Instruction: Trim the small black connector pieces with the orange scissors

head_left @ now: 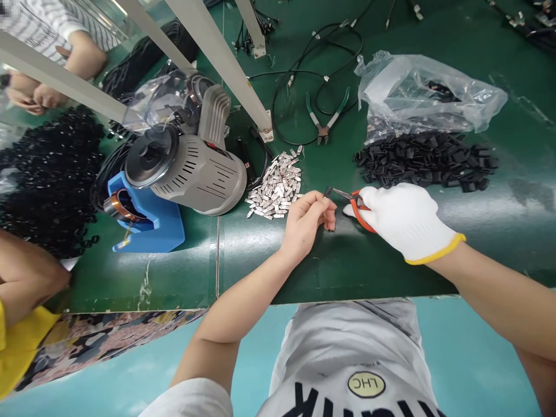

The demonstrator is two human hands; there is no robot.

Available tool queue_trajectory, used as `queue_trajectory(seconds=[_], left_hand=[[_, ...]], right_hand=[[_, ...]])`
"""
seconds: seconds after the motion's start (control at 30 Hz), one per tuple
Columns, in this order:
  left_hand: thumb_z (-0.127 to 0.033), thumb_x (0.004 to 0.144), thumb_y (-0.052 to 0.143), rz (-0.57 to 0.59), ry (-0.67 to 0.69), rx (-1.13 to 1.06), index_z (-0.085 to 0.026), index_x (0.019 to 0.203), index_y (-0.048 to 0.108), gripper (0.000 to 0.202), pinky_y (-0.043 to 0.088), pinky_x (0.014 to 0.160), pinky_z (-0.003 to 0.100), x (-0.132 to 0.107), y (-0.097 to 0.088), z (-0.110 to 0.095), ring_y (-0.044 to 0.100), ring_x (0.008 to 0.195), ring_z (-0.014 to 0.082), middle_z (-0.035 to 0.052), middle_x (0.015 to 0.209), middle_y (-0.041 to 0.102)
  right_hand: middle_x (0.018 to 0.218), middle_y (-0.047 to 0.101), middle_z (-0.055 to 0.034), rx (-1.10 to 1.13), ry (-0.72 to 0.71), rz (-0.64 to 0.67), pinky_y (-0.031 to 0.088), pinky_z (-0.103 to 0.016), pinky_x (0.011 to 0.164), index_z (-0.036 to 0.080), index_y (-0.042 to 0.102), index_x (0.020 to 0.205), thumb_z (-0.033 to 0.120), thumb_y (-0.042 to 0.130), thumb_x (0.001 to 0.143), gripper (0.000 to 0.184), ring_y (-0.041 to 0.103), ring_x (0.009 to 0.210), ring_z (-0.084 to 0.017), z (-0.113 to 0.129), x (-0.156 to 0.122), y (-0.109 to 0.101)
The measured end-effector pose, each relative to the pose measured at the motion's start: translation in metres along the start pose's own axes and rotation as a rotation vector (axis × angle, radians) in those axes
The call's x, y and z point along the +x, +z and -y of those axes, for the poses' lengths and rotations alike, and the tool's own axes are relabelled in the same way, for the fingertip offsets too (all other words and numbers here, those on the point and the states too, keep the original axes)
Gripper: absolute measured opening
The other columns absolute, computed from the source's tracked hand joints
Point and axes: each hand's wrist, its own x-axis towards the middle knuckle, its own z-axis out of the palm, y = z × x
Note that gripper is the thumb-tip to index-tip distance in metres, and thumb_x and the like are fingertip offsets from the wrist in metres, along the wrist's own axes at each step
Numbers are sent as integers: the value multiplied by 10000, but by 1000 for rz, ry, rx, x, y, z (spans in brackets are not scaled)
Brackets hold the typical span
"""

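My left hand point(306, 223) is bare, with its fingers pinched on a small dark part point(329, 200) just above the green table point(391, 260). My right hand point(403, 220) wears a white glove with a yellow cuff and is closed on orange-handled pliers point(354, 204). The pliers' jaws point left and meet the small part at my left fingertips. A heap of small silver metal shells point(278, 185) lies just left of my left hand. A pile of small black plastic pieces point(428, 161) lies beyond my right hand.
A grey motor-like machine point(195, 168) on a blue tape holder point(152, 223) stands at left. A clear plastic bag point(425, 90), green-handled pliers point(324, 119) and black cables point(304, 69) lie farther back. Black rings point(47, 174) are heaped far left, near other people's arms point(26, 278).
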Motion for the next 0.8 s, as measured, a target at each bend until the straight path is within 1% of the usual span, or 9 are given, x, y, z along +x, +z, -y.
queue_trajectory(seconds=[0.1,0.2,0.3,0.4,0.53,0.7,0.73,0.77,0.8], left_hand=[[-325,908,616,12,-9,-38,-165,767,603,214,422,544,246,0,-1,1,562,528,95,-19,612,589],[-313,893,616,7,-32,-61,-167,750,591,206,417,529,250,1,-1,2,551,517,96,-21,595,576],[-300,872,622,-2,-67,-75,-174,726,569,200,404,511,250,1,0,0,529,499,93,-28,574,556],[-289,865,630,12,-84,-117,-176,708,545,211,376,504,248,2,0,-4,497,481,86,-35,560,522],[-255,879,630,99,-122,-259,-175,680,487,257,329,505,241,3,-2,-12,444,475,72,-36,570,463],[-225,887,576,281,-264,-452,-172,675,437,259,280,486,225,3,-4,-18,338,426,48,-54,560,368],[-222,885,565,305,-282,-464,-171,675,439,250,277,482,225,3,-4,-18,330,420,49,-54,555,366],[-220,882,560,315,-285,-464,-171,671,438,248,274,479,226,4,-5,-18,329,416,51,-52,551,368],[-217,877,559,307,-273,-453,-171,666,434,250,271,478,225,4,-6,-18,335,416,54,-49,547,374]], right_hand=[[611,618,-116,17,20,76,132,-326,596,168,689,939,551,305,1035,552,585,591,-244,0,1,-2],[660,637,-103,114,64,186,153,-315,578,201,685,949,669,357,993,573,597,621,-249,-1,5,-5],[676,639,-83,243,48,273,184,-303,573,208,642,840,753,349,962,631,552,597,-206,-5,10,-8],[623,616,-38,395,48,314,207,-294,561,217,541,700,773,392,938,623,481,534,-156,-8,13,-11],[548,588,0,699,116,378,254,-286,541,218,473,604,765,558,852,606,481,501,-139,-10,12,-13],[547,602,7,1203,212,559,359,-280,557,229,487,650,717,672,795,542,530,528,-145,-10,10,-17],[547,599,7,1236,214,564,365,-283,563,230,482,657,716,673,797,541,531,533,-146,-10,10,-18],[550,598,6,1211,209,540,361,-286,567,230,480,661,721,667,801,544,529,537,-146,-11,11,-19],[555,597,3,1127,200,489,346,-292,568,230,484,665,732,655,805,548,523,538,-148,-12,12,-19]])
